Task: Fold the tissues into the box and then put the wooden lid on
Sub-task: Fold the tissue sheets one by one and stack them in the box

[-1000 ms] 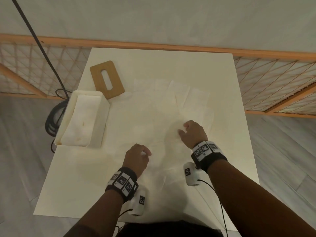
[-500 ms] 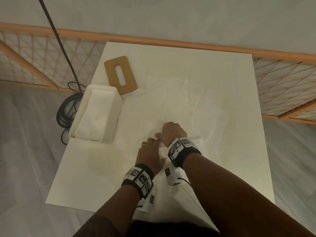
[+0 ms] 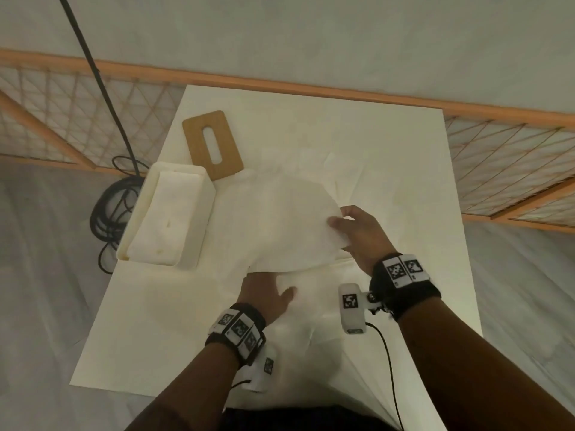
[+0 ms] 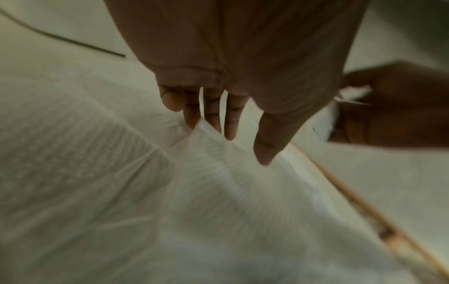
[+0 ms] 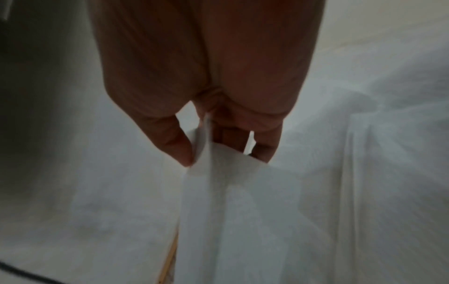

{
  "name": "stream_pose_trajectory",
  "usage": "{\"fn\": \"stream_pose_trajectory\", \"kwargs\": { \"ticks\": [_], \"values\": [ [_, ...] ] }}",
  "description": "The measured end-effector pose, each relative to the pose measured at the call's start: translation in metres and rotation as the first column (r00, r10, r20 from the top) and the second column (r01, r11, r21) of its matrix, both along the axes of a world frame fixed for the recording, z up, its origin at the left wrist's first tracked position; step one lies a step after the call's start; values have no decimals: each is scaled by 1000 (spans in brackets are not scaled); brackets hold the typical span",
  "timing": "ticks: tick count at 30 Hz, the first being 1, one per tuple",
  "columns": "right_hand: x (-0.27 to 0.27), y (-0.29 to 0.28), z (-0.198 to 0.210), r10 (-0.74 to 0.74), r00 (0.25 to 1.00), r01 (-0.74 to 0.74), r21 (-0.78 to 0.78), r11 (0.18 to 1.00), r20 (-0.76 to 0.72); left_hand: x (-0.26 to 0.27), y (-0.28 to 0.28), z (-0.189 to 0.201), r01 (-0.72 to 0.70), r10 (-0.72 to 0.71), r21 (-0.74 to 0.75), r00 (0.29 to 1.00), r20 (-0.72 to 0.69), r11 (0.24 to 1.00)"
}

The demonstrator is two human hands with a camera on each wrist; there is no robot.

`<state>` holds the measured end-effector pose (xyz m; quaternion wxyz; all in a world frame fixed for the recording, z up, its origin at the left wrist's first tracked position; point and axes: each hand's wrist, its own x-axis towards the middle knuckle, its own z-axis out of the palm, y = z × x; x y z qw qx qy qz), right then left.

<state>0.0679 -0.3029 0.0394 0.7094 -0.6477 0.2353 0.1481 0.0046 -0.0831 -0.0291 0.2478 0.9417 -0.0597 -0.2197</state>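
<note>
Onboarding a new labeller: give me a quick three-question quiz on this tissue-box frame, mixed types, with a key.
1. True or false: the wooden lid is already on the box.
2. Which hand pinches the lifted tissue? A) left hand B) right hand C) neither
3. Fill in: the lid lies flat on the ____, just beyond the box.

Key
1. False: it lies on the table, and the box is open with tissues inside.
2. B: thumb and fingers grip its edge; the left hand's fingers are straight, at the sheet's lower edge.
3. table
</note>
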Motion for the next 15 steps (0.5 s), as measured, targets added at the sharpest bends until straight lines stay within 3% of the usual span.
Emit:
{"fn": "stream_pose_trajectory", "kwargs": {
  "ticks": [1, 2, 3, 5, 7, 8, 9, 10, 11, 13, 15],
  "values": [
    [-5, -6, 3, 18, 1000, -17, 52, 998, -4, 3, 1, 3, -85, 86, -143, 996, 0, 986],
    [-9, -12, 7, 35, 999, -33, 94, 995, -11, 6, 2, 9, -225, 215, -327, 974, -66, 918],
    [-12, -18, 7, 52, 999, -50, 123, 991, -16, 9, 2, 17, -404, 348, -512, 914, -207, 758],
    [-19, -31, 12, 105, 994, -100, 162, 982, -20, 17, 6, 30, -663, 462, -663, 736, -494, 348],
    [-25, -44, 14, 168, 985, -161, 168, 973, -32, 30, 12, 37, -806, 324, -591, 556, -765, -12],
    [-27, -50, 16, 200, 979, -191, 160, 968, -40, 37, 14, 39, -852, 222, -513, 483, -847, -105],
    [-29, -54, 17, 236, 971, -229, 128, 965, -47, 42, 14, 41, -877, 177, -470, 450, -876, -100],
    [-30, -57, 17, 282, 958, -279, 51, 959, -54, 48, 10, 44, -875, 186, -483, 469, -863, -33],
    [-29, -60, 17, 331, 942, -335, -86, 938, -61, 53, 6, 42, -843, 230, -531, 534, -813, 80],
    [-22, -63, 8, 397, 914, -395, -402, 826, -82, 57, 0, 35, -766, 349, -591, 642, -683, 254],
    [-11, -64, -8, 414, 901, -405, -594, 695, -130, 59, -5, 18, -728, 435, -590, 683, -587, 349]
  ]
}}
